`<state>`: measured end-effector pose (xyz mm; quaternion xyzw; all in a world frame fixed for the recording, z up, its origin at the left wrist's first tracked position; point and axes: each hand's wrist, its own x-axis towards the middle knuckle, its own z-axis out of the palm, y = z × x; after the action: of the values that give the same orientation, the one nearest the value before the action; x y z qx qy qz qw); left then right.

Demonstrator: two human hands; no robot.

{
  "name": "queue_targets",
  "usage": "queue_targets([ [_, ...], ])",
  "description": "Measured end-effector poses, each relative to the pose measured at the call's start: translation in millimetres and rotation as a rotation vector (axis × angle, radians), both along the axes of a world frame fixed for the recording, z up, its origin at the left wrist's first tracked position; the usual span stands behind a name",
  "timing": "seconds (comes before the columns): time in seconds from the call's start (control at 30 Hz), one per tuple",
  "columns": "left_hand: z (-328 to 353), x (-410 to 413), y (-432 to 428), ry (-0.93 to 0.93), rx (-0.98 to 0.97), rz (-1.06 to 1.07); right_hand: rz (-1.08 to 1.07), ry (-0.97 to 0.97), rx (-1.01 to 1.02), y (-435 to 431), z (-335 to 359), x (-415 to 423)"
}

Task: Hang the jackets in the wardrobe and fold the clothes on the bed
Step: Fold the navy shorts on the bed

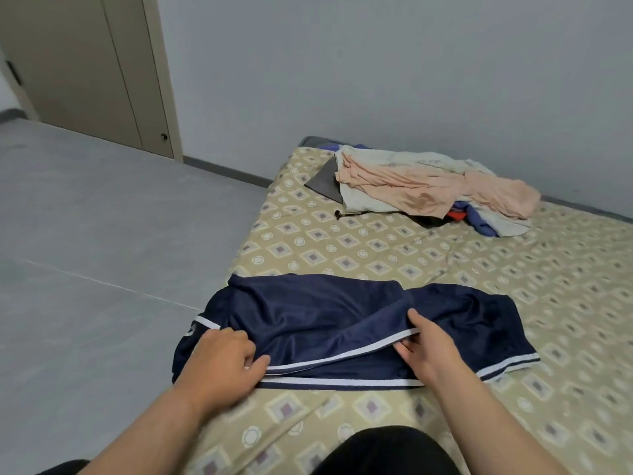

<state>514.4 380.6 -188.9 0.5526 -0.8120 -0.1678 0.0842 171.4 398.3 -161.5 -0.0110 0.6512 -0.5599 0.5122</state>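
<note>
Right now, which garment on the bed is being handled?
The navy white-striped garment; left hand and right hand hold its hem. The peach garment lies untouched in the far pile.

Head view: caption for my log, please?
Left hand and right hand grip a navy white-striped garment on the patterned bed; clothes pile behind.

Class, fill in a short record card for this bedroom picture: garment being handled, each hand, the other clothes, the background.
garment: navy garment with white stripes, spread on the bed
left: left hand grips the near striped edge
right: right hand pinches the white-striped hem, thumb on top
others: clothes pile, peach piece uppermost, at the bed's far end, apart from the navy garment
background: beige doors, grey floor
</note>
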Motion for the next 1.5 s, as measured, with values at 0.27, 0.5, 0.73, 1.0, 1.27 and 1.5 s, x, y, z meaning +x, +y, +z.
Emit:
queue_targets([
  [0.27, 2, -4, -49, 0.165, -0.151, 0.246, 0.436, 0.712, 0.419, -1, 8, -58],
  [0.5, 12, -40, -124, 0.026, 0.191, 0.109, 0.98, 1.637, 0.305, -51, 5, -122],
  [0.73, 27, -71, -164, -0.305, 0.628, -0.195, 1.429, 1.389, 0.322, -91, 10, -148],
  [1.0, 32, -76, -204, -0.123, 0.176, 0.035, 0.943, 1.714, 0.421, -95, -6, -159],
  [1.27, -20, -107, -88, -0.248, -0.081, -0.122, 0.981, 1.75, 0.245, -16, -48, -88],
  [1.5, -38, -93, -55, -0.256, -0.049, -0.167, 0.749, 1.267, 0.133, -13, -22, -52],
])
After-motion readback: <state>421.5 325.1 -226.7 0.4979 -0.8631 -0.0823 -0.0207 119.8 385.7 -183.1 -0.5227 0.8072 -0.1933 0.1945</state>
